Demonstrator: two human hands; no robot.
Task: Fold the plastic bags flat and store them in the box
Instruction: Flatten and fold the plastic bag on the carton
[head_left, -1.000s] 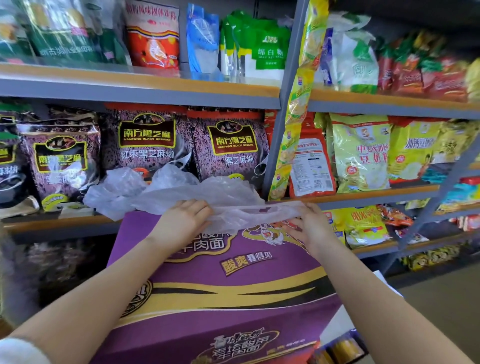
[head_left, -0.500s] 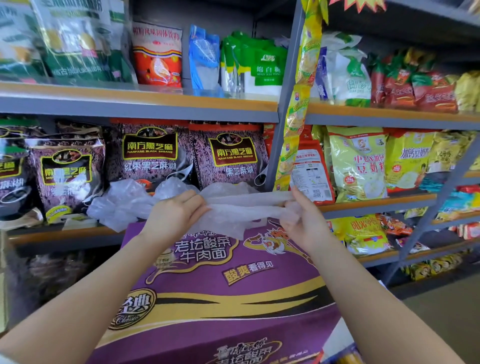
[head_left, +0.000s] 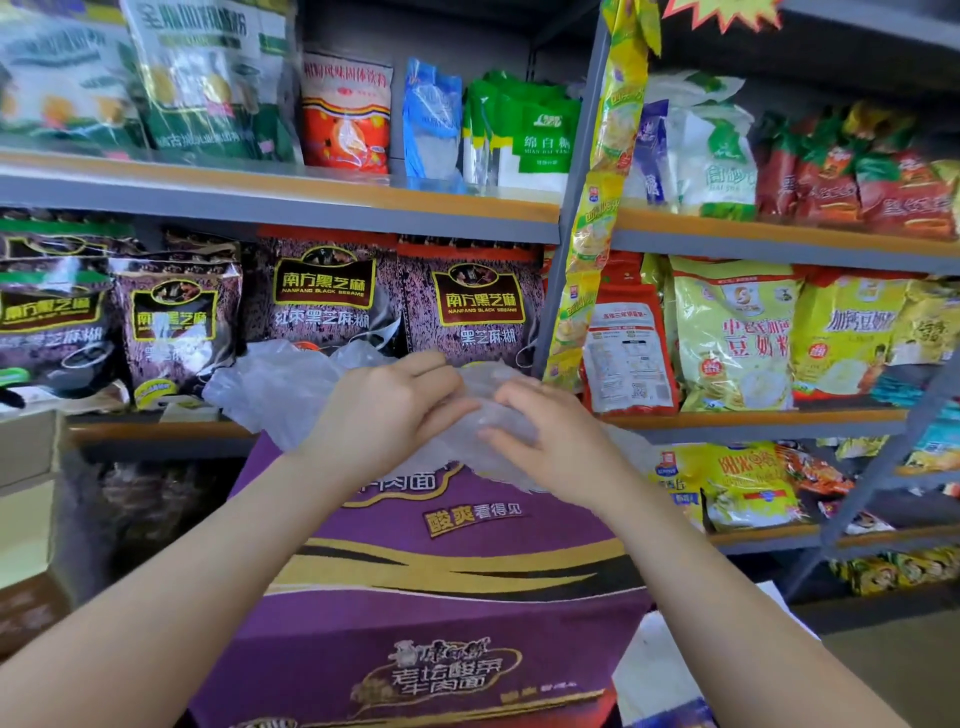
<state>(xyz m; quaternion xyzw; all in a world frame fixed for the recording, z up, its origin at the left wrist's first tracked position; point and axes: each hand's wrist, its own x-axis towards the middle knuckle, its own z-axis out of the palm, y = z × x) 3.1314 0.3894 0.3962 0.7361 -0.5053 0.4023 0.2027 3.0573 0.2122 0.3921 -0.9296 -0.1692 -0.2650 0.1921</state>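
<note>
Both hands are gathering a clear plastic bag (head_left: 270, 395) above the purple box (head_left: 441, 571). The left hand (head_left: 384, 410) is gripping it with curled fingers. The right hand (head_left: 550, 441) is pinching it.

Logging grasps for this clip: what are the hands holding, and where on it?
Both the left hand and right hand grip the clear plastic bag at its bunched right end, above the purple box.

**Carton top and the shelves behind it**

I see a purple carton (head_left: 447, 571) as the work surface, with a crumpled clear plastic bag (head_left: 270, 389) resting on its far edge. Behind it, grey shelves (head_left: 291, 200) carry black sesame packets (head_left: 322, 301), and the right-hand shelf (head_left: 753, 418) holds yellow soy-milk powder bags (head_left: 732, 338).
</note>
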